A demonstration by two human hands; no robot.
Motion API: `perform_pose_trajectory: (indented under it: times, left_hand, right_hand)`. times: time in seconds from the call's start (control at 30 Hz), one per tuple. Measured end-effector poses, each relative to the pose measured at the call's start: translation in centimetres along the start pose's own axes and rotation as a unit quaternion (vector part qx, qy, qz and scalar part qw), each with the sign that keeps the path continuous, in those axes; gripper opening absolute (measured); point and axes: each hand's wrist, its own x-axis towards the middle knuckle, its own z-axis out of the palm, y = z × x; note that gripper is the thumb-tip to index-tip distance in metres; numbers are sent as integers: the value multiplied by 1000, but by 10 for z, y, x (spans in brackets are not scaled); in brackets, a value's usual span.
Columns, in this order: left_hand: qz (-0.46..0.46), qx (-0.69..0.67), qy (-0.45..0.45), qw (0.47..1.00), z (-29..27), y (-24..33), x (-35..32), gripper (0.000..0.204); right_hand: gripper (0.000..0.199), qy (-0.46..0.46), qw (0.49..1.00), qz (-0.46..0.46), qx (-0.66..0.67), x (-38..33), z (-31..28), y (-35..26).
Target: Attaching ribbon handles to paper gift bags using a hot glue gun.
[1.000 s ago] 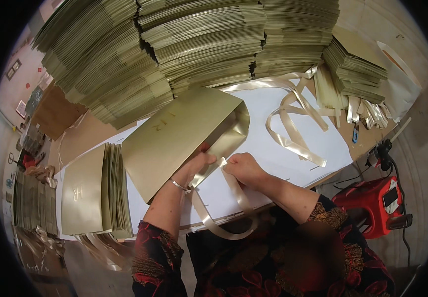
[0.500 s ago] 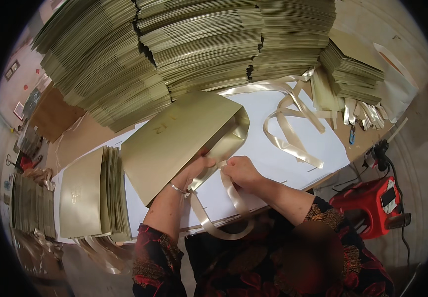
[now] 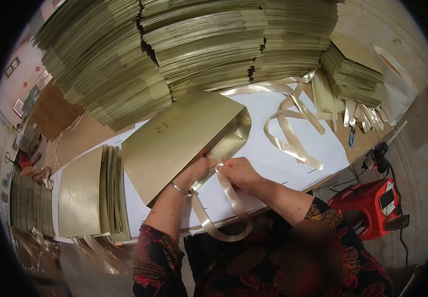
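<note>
Two pinches, mid-frame: left hand (image 3: pixel 200 168) on the bag (image 3: pixel 174 132) at its near edge, right hand (image 3: pixel 238 172) on the ribbon (image 3: pixel 232 196) beside it. Best brace that edge, keep ribbon untwisted.

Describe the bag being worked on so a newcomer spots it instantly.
Find the tall wall of gold stacks behind the white sheet. In front of it, on the sheet, lies one large slanting gold bag. Unlike the flattened gold bundle to its left, it is opened out, gripped by the left hand.
</note>
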Motion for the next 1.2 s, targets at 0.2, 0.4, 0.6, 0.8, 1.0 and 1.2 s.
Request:
perform_pose_trajectory:
  times: [0.2, 0.4, 0.6, 0.8, 1.0, 1.2]
  left_hand:
    - [-3, -87, -16, 996, 4, 5, -3, 41]
    - [-32, 6, -25, 999, 1, 5, 4, 41]
    - [89, 103, 59, 989, 8, -46, 18, 42]
    - [-10, 280, 151, 948, -12, -13, -52, 51]
    - [143, 256, 228, 928, -30, -86, -108, 48]
    - [136, 254, 192, 938, -28, -77, -111, 62]
  right_hand:
    - [26, 0, 999, 20, -30, -10, -6, -12]
    - [20, 50, 926, -144, -345, -27, -18, -11]
    - [25, 43, 821, -403, -401, -24, -25, -13]
    - [21, 54, 734, -442, -512, 34, -28, -16]
    - [36, 4, 800, -263, -540, 44, -32, -10]
    - [35, -17, 756, -338, -560, 46, -38, -1]
